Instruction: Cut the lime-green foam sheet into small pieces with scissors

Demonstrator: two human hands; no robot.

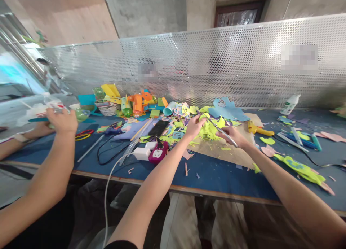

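My right hand (233,136) is closed around a slim, pen-shaped silver tool (229,140). Its dark thin end slants up and left towards my left hand (195,127), and its exact kind is too small to tell. Between the closed fingertips of my left hand is a small yellow-green foam piece (204,116). Both hands are over a pile of yellow-green foam scraps (211,130), partly on a brown paper sheet (224,156). Behind the pile lies a cut blue foam sheet (228,110).
A yellow glue gun (260,129) with a cord lies right of my right hand. A purple power socket (158,153) with chargers and a black phone (159,127) sit left. A co-worker's hand (63,119) works at far left. A perforated metal screen (175,68) borders the back.
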